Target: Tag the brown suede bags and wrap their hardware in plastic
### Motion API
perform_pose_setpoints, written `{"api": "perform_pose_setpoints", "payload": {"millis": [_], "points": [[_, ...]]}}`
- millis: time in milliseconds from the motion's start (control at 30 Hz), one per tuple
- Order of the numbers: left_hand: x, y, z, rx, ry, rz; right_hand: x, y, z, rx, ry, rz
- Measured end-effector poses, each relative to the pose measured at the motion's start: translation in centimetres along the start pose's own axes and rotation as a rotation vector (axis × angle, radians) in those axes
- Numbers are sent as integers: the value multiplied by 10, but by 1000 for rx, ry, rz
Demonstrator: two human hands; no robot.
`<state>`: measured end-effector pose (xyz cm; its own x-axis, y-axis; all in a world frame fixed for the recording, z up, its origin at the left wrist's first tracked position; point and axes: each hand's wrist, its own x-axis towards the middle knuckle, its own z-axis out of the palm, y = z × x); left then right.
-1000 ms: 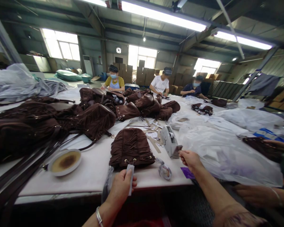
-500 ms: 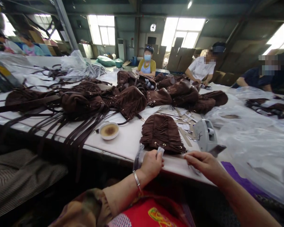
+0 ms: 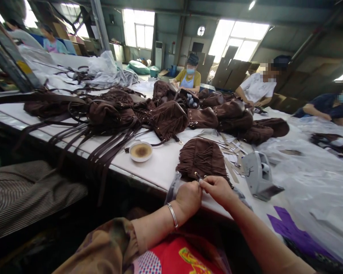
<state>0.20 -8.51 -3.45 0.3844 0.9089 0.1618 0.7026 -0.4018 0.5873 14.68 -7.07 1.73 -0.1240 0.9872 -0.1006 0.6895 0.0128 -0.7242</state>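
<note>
Presently, dark-brown fringed bag (image 3: 202, 156) lies on white tabletop (image 3: 154, 173), eyeleted edge facing hands. Left hand (image 3: 190, 198) curled closed, just nearside of bag; silver bangle (image 3: 173, 215) on wrist. Right hand (image 3: 218, 190): thumb and forefinger pinched together, tips meeting left hand at bag's near edge. Gripped item, if any, hidden; cannot tell. Right of bag: tape dispenser (image 3: 257, 175). Left of bag: shallow white bowl (image 3: 141, 160), yellow-brown contents. Beyond bag: heap of brown bags (image 3: 234, 112).
</note>
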Motion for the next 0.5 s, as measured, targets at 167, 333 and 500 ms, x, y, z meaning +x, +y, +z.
{"api": "perform_pose_setpoints", "payload": {"millis": [167, 333, 500], "points": [[-2, 0, 2, -116, 40, 23, -4, -3, 2, -203, 91, 52], [-8, 3, 1, -261, 120, -112, -3, -12, 6, -277, 124, 115], [-11, 0, 3, -225, 161, -131, -3, -18, 7, -331, 113, 162]]}}
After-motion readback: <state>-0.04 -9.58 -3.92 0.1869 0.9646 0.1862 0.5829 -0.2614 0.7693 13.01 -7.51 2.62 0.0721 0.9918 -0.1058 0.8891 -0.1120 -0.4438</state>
